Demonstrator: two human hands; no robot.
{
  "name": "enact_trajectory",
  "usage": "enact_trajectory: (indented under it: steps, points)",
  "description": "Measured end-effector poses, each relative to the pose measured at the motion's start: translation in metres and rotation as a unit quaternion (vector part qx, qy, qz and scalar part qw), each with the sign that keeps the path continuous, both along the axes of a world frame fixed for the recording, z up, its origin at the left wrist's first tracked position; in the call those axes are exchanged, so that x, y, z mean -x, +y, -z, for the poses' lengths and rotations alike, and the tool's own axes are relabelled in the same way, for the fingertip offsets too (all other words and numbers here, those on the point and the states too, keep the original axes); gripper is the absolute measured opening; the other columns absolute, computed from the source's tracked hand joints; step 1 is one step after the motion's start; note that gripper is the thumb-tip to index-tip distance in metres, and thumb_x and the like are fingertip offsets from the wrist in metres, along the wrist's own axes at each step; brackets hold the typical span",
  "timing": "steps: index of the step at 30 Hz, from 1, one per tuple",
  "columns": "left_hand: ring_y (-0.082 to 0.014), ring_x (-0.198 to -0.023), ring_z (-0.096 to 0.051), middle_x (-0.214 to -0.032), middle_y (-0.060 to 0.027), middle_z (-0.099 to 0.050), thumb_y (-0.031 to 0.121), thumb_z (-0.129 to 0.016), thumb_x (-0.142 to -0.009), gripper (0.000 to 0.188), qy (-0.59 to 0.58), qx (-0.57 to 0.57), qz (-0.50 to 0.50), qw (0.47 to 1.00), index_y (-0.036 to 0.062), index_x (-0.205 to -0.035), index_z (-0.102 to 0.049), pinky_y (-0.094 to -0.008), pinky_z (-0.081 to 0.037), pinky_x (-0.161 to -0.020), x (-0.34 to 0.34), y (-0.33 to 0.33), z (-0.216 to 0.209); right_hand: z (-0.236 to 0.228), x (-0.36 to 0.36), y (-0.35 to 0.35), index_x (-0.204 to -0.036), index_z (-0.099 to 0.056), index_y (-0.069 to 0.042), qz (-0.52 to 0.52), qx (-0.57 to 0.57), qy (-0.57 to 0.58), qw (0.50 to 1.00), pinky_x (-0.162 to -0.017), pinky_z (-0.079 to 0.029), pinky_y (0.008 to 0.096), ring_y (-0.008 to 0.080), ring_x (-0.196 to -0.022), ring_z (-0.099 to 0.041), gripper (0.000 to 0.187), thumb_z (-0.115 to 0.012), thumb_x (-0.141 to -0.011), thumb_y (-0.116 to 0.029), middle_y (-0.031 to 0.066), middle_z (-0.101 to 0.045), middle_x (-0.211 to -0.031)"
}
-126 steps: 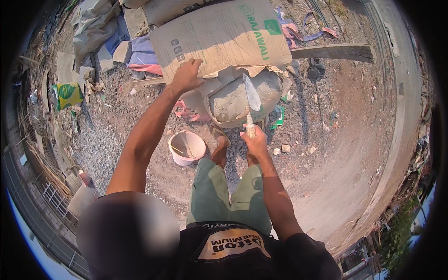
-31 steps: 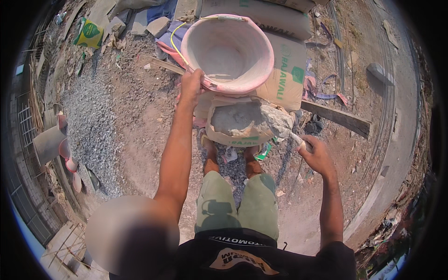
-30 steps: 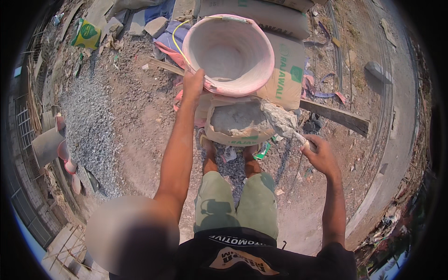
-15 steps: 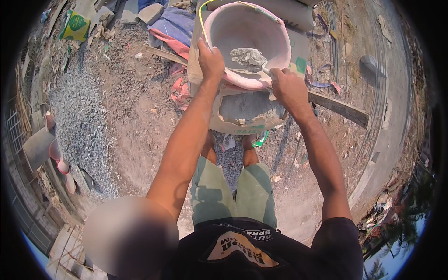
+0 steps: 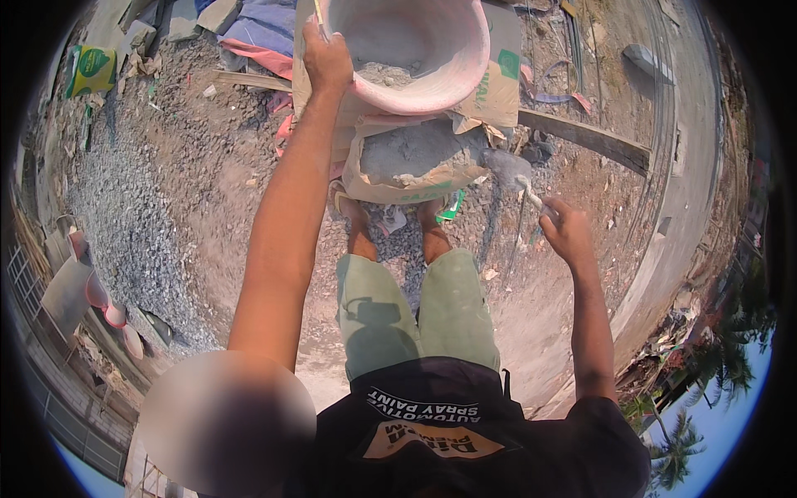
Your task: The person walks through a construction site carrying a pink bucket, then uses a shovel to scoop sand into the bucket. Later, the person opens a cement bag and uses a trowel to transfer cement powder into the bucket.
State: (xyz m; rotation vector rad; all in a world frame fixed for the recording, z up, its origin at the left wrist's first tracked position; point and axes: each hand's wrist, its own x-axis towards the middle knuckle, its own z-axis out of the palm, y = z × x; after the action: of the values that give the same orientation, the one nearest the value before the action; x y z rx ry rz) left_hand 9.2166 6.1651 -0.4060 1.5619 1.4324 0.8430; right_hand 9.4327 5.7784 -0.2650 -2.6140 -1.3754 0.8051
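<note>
Bucket (image 5: 415, 50), pink, raised above open cement sack (image 5: 415, 158), grey powder inside. Gripped at rim by left hand (image 5: 325, 58). Trowel (image 5: 519, 178) held in closed right hand (image 5: 566, 232), beside sack.

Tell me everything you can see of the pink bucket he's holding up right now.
The pink bucket is a round, plastic-looking pail with a thick rolled rim, its inside dusted pale grey. It is held up and tilted, mouth toward the camera, above the open cement sack. A small heap of grey powder lies inside near the lower rim. The left hand grips the rim at its left side. Its top edge is cut off by the picture, and its base is hidden.
</note>
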Motion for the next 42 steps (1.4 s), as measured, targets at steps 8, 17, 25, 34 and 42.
enact_trajectory:
  steps: [8, 17, 25, 34, 42]
  points:
    - [-0.0276, -0.101, -0.059, -0.113, -0.0195, -0.059, 0.011, -0.054, -0.09, 0.043, -0.041, -0.029, 0.005, 0.999, -0.0041, -0.129, -0.042, -0.0371, -0.046, -0.088, -0.015, -0.01, 0.002, 0.164, -0.014, 0.078, -0.078, -0.064, 0.001, -0.234, 0.069, -0.05, 0.969, -0.067, -0.053, 0.0471, 0.0398, -0.071, -0.064, 0.017, -0.057, -0.076, -0.014, 0.0226, -0.063, -0.071]
    - [-0.0259, -0.103, -0.059, -0.115, -0.0193, -0.059, 0.015, -0.054, -0.093, 0.046, -0.047, -0.08, 0.013, 0.996, -0.0042, -0.132, -0.039, -0.0354, -0.046, -0.087, 0.008, 0.01, 0.02, 0.171, 0.019, 0.08, -0.083, -0.065, 0.002, -0.199, 0.056, 0.012, 0.978, -0.069, -0.052, 0.0482, 0.0412, -0.072, -0.063, 0.022, -0.062, -0.073, -0.018, 0.0237, -0.064, -0.072]
    - [-0.0296, -0.103, -0.059, -0.115, -0.0209, -0.059, 0.021, -0.054, -0.094, 0.048, 0.057, -0.055, -0.013, 0.997, -0.0024, -0.133, -0.04, -0.0379, -0.045, -0.089, -0.011, -0.008, -0.017, 0.178, 0.005, 0.086, -0.085, -0.068, 0.001, -0.182, 0.045, 0.116, 0.975, -0.072, -0.051, 0.0472, 0.0395, -0.076, -0.064, 0.027, -0.067, -0.074, -0.024, 0.0229, -0.065, -0.076]
    - [-0.0328, -0.107, -0.059, -0.119, -0.0241, -0.058, 0.024, -0.054, -0.094, 0.05, 0.07, -0.045, -0.015, 0.996, -0.0024, -0.134, -0.039, -0.0387, -0.045, -0.091, -0.013, -0.012, -0.018, 0.158, -0.008, 0.066, -0.1, -0.069, 0.0, -0.112, 0.033, 0.204, 0.972, -0.081, -0.05, 0.0433, 0.0397, -0.086, -0.064, 0.035, -0.065, -0.074, -0.023, 0.0247, -0.066, -0.089]
    - [-0.0321, -0.109, -0.058, -0.121, -0.024, -0.057, 0.027, -0.055, -0.094, 0.052, 0.076, -0.065, -0.055, 0.993, -0.0014, -0.135, -0.039, -0.0383, -0.044, -0.092, -0.021, -0.014, -0.013, 0.118, -0.011, 0.069, -0.101, -0.069, 0.0, -0.098, 0.006, 0.209, 0.973, -0.081, -0.05, 0.0417, 0.0384, -0.088, -0.064, 0.034, -0.064, -0.074, -0.021, 0.0239, -0.067, -0.091]
